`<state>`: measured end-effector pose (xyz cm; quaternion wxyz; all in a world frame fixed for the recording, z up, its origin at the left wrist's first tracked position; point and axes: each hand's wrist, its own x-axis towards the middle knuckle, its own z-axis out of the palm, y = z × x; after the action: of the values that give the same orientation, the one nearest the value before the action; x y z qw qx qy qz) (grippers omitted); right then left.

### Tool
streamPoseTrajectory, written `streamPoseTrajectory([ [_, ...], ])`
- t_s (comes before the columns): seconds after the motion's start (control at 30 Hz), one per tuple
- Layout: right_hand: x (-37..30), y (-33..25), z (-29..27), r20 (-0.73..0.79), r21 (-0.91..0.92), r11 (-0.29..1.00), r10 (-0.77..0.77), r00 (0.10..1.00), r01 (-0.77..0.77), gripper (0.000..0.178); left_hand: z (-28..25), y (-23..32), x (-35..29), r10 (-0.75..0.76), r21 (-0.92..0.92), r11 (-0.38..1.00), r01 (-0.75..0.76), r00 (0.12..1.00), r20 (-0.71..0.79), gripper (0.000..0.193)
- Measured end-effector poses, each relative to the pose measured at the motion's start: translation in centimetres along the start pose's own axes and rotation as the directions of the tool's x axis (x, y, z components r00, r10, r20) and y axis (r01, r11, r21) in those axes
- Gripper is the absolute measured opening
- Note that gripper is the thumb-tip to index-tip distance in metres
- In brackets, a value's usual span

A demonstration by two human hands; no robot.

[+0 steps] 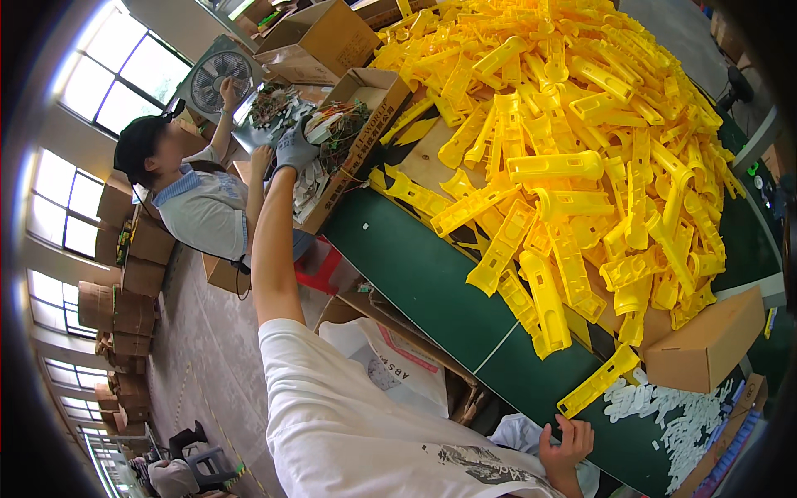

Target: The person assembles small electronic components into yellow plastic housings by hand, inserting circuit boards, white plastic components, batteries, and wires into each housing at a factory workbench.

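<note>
Located in a long open carton [369, 137] at the upper left: wire bundles [344, 124], with pale pieces [310, 189] alongside. Placed over these contents: left hand [296, 151], in a grey glove, at the end of a nearly straight arm extended well forward from a white sleeve. Set close to both wire bundles and pale pieces, with contact hidden by the glove. Finger closure and any held item: impossible to tell. Positioned well apart, at the near edge of the green table [432, 299]: right hand [569, 446], bare, fingers directed forward, with only a short length of forearm in view at the lower edge. Held partly open, fingers loosely bent, thumb apart from them, with nothing visible in the grip. Just beyond the fingertips: a single yellow part [599, 382], lying obliquely, near end closest to the hand; touching or slightly apart, impossible to tell. Farther out on the table: a large heap of yellow parts [573, 162], a small carton [706, 342] and scattered white pieces [635, 400]. Beside the long carton: a co-worker [206, 199] in a dark cap, near a fan [217, 79].
</note>
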<state>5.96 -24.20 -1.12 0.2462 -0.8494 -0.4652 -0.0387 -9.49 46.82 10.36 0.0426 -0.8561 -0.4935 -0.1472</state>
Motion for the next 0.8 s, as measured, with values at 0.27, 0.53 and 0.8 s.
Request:
streamPoseTrajectory([
  [0.27, 0.2, -0.4, -0.2, 0.008, 0.017, 1.0, -0.001, 1.0, 0.001, 0.02, -2.2, -3.6, 0.6, -0.123, -0.187, 0.979, 0.076, 0.96, -0.251, 0.067],
  [0.53, 0.6, -0.4, -0.4, -0.021, 0.045, 0.999, -0.019, 1.0, 0.02, 0.021, -6.9, -5.7, 0.7, -0.169, -0.402, 0.915, -0.025, 0.882, -0.44, 0.062],
  [0.8, 0.5, -0.5, -0.3, -0.063, 0.05, 0.998, -0.033, 0.998, 0.036, 0.022, -11.3, -6.5, 1.9, -0.234, -0.693, 0.656, -0.299, 0.793, -0.563, 0.051],
])
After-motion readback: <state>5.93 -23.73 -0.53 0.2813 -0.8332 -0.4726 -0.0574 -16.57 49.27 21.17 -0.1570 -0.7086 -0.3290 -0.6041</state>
